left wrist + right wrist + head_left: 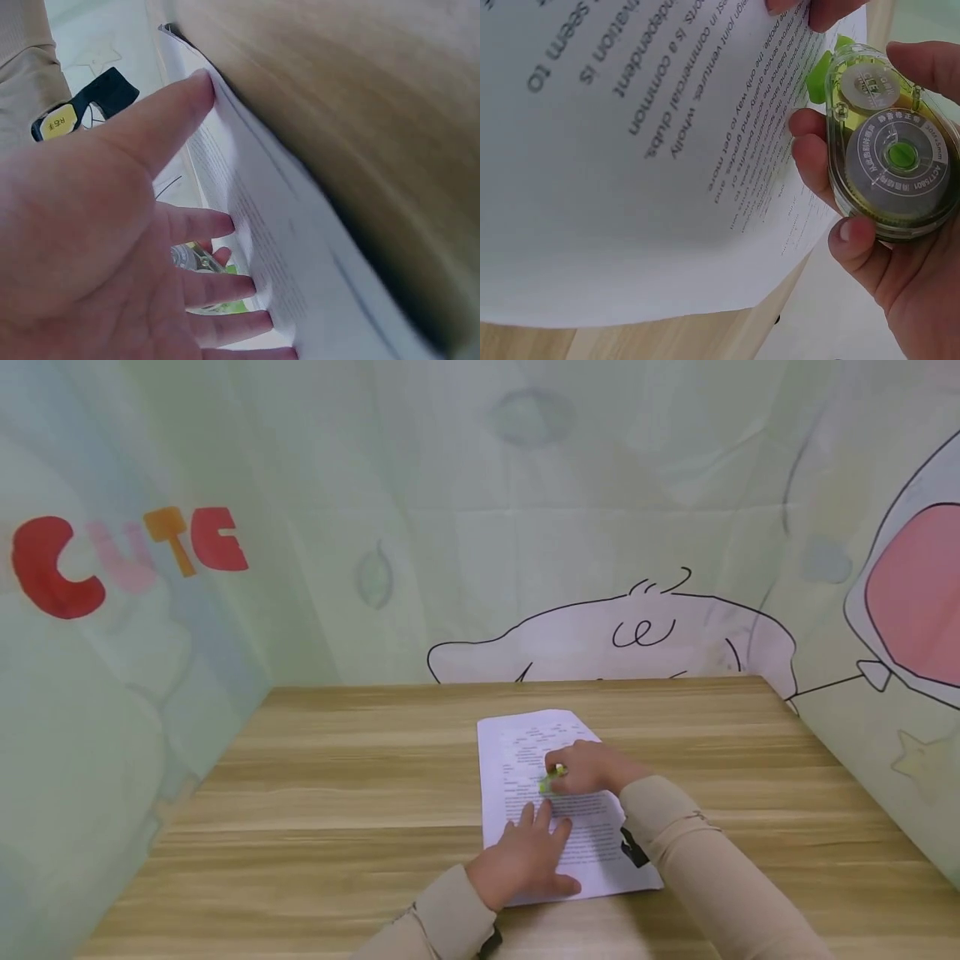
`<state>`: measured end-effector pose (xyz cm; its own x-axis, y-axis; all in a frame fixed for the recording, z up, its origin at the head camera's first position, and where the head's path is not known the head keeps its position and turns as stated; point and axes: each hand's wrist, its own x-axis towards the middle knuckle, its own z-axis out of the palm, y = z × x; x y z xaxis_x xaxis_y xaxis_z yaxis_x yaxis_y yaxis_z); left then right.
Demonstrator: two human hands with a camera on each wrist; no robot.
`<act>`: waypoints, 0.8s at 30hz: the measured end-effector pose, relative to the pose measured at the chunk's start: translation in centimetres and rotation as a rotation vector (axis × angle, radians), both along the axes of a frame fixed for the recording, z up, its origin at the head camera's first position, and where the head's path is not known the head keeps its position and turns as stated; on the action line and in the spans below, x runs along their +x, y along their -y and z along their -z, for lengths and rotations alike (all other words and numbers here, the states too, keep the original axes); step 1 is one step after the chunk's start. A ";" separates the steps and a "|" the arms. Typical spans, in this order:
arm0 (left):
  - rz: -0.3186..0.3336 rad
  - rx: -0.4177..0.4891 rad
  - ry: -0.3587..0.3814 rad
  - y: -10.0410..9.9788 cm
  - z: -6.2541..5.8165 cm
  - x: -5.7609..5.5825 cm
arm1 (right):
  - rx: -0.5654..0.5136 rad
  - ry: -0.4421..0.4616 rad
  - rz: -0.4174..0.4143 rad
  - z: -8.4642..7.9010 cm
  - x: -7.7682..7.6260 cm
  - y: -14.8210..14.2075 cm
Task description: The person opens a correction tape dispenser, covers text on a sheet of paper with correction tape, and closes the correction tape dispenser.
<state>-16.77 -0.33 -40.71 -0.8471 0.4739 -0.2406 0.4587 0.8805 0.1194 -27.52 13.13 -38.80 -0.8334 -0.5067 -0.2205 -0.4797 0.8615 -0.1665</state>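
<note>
A printed sheet of paper (495,743), possibly several stacked, lies on the wooden table. My left hand (527,857) is spread on its lower part, fingertips pressing the page; the left wrist view shows the thumb (176,112) near the paper's edge. My right hand (588,768) grips a correction tape dispenser (896,154), clear-cased with green parts. Its green tip (820,79) is at the printed lines around the page's middle. In the right wrist view, the fingers curl round the dispenser's case. Much of the dispenser is hidden by my hand in the head view.
The wood-grain table (337,793) extends on both sides of the paper. A printed cloth backdrop (337,485) with cartoon drawings and coloured letters stands behind and beside it. A dark strap with a yellow label (58,122) is on the right sleeve.
</note>
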 end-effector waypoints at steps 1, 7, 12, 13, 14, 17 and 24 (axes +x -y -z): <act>0.001 -0.005 -0.008 0.0 0.0 0.0 | -0.002 -0.005 -0.005 0.0 0.0 0.0; 0.013 -0.048 -0.057 -0.3 0.1 0.0 | -0.003 -0.042 -0.044 0.2 -0.2 0.2; 0.026 -0.071 -0.084 -0.3 0.1 0.0 | 0.012 -0.046 -0.049 0.1 -0.2 0.3; 0.029 -0.074 -0.090 -0.3 0.1 0.0 | 0.015 -0.047 -0.051 0.1 -0.2 0.3; 0.031 -0.075 -0.094 -0.3 0.1 0.0 | 0.017 -0.046 -0.051 0.1 -0.3 0.3; 0.039 -0.077 -0.108 -0.2 0.1 0.0 | 0.025 -0.044 -0.051 0.1 -0.3 0.4; 0.045 -0.075 -0.142 -0.2 0.3 -0.1 | 0.041 -0.045 -0.053 0.1 -0.4 0.6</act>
<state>-16.89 -0.11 -41.03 -0.8535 0.4971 -0.1562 0.5053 0.8628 -0.0152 -27.93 12.55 -38.88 -0.8154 -0.5416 -0.2045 -0.5308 0.8404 -0.1091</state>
